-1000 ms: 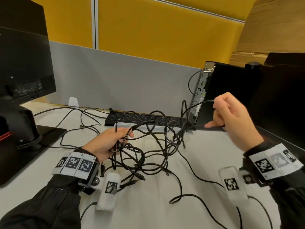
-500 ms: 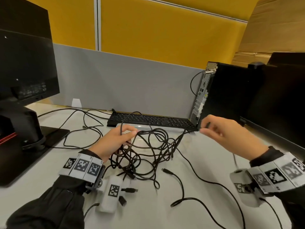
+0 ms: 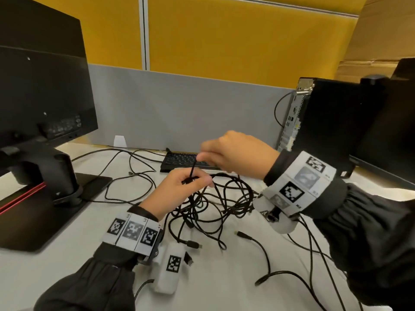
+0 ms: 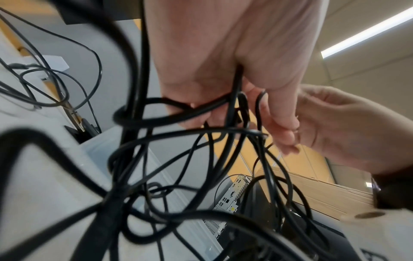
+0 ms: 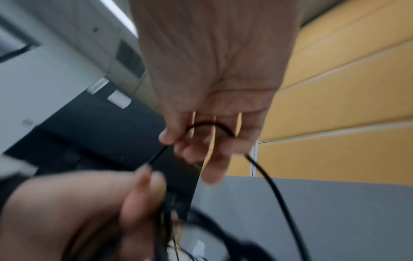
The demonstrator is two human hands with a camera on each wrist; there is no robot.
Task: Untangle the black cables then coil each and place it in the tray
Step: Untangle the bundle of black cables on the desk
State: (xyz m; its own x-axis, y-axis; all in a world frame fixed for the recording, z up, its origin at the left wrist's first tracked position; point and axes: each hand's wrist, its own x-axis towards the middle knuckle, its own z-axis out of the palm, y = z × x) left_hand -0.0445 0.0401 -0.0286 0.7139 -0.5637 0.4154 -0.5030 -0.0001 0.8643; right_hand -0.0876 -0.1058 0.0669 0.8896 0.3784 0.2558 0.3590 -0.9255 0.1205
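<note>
Since the earlier frame, the right hand [image 3: 238, 154] has crossed to meet the left hand [image 3: 179, 189] and pinches one strand. Left hand grips the cables [image 3: 215, 203] bunched above the counter [image 3: 67, 261]; its fingertips are hidden. Right wrist view is blurred.

Landmark: black cables [image 3: 215, 203] tangled mid-desk [image 3: 56, 265].
Left of cables: bare desk up to the monitor base [image 3: 45, 212]; thin loose wires [image 3: 125, 176] cross behind it.
Behind cables: keyboard [image 3: 182, 161] just beside, grey partition [image 3: 179, 108] beyond.
Right of cables: computer tower [image 3: 325, 122] blocks.
Front of cables: stray plugs [image 3: 193, 244], then open desk.
</note>
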